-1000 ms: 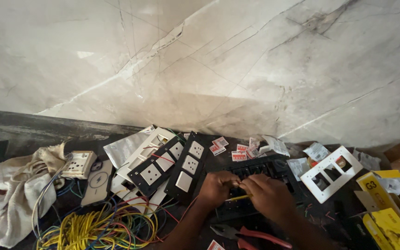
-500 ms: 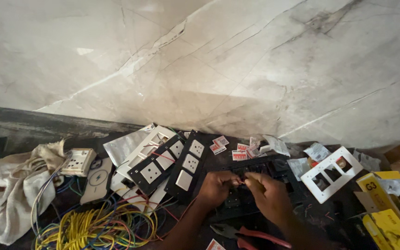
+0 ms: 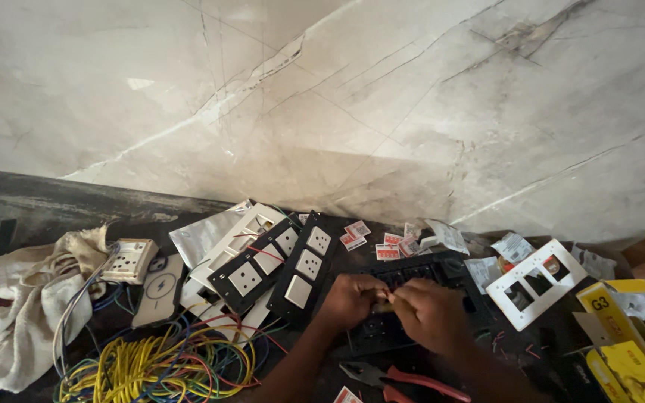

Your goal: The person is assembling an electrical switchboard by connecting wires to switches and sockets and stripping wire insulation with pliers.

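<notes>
Right now our left hand (image 3: pixel 351 298) and right hand (image 3: pixel 428 313) pinch together on a small yellowish part over the black plastic switch frame (image 3: pixel 412 287) near the desk's front edge; a slip could drop it among the red-handled pliers (image 3: pixel 404 379).

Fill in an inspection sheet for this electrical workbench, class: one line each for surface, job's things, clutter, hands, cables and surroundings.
Surface: dark worktop, crowded.
Job's things: black switch plate lies under both hands; a small yellowish piece shows between them, too small to identify.
Clutter: black socket plates, white frame, red-handled pliers, yellow boxes, small red-and-white packets, cloth.
Hands: left hand and right hand close together over the plate.
Cables: yellow wire coil with red and blue strands.
Surroundings: veined marble wall.
</notes>
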